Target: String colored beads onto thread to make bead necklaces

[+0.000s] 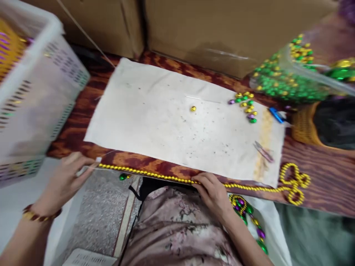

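Note:
A long string of small gold beads [155, 174] runs along the table's near edge. At its left end my left hand [70, 179] pinches it, with a small white tab [98, 159] and a thin thread at the fingertips. Farther right my right hand [210, 190] has its bent fingers closed over the same string. Past that hand the beads continue to a looped gold coil [295, 183] on the wood. Beyond the hands lies a white cloth [155, 118] bearing a single gold bead [193, 108] and a needle [193, 98].
Loose coloured beads [246, 105], a blue cutter [276, 115] and thread snips [263, 152] lie on the cloth's right. A white basket [55, 85] stands left, a tub of beads [296, 81] right. Cardboard boxes [222, 33] line the back. Bead necklaces [249, 214] hang below the edge.

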{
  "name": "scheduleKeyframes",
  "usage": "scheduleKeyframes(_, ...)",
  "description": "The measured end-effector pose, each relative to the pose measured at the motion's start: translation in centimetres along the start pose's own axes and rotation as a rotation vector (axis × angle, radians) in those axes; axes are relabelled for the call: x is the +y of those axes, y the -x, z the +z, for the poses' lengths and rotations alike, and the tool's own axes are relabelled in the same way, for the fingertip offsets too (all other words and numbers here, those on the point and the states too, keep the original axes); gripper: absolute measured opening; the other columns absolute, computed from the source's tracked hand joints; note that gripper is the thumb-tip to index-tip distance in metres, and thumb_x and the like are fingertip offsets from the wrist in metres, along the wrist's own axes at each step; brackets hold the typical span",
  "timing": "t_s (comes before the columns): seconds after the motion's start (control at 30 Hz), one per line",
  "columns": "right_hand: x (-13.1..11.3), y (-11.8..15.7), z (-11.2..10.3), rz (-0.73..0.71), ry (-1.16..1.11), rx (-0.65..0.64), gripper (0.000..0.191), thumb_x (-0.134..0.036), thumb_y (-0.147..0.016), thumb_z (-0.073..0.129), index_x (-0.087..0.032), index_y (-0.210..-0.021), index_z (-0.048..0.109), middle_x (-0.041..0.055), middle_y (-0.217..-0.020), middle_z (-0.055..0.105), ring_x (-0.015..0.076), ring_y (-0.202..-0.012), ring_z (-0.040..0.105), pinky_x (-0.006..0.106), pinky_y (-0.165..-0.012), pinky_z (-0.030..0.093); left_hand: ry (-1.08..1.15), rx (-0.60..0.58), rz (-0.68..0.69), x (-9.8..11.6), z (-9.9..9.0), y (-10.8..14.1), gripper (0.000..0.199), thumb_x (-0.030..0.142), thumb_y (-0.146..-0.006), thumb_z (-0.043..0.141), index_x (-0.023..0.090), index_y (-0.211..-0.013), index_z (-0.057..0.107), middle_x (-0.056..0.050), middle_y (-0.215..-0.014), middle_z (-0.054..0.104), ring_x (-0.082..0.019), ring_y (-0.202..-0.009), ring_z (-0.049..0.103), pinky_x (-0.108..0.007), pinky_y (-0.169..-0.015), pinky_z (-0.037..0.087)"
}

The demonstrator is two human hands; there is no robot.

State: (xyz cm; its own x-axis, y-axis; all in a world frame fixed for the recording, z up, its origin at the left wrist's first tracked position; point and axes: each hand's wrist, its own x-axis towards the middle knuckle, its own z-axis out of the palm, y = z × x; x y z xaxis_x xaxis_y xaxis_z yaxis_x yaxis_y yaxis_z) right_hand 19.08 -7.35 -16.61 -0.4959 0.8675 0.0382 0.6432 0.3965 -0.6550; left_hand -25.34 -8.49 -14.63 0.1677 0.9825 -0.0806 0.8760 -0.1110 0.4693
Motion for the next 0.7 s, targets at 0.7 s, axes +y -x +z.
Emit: scheduleKeyframes(0.7, -0.1, -0.01, 0.37, 0.033, 0.045, -0.023, 0.013, -0.012, -0.095, 0.052, -0.019, -0.099, 0.062, 0.0091, -0.094, 0.067, 0.0231, -0.09, 0.064, 0.034, -0.075, 0.055, -0.039, 0.1, -0.027, -0.35, 0.17, 0.07, 0.013, 0.038, -0.091, 0.053, 0.027, -0.088, 0.06, 0.004, -0.079, 0.058, -0.015, -0.07, 0.056, -0.028, -0.066, 0.042)
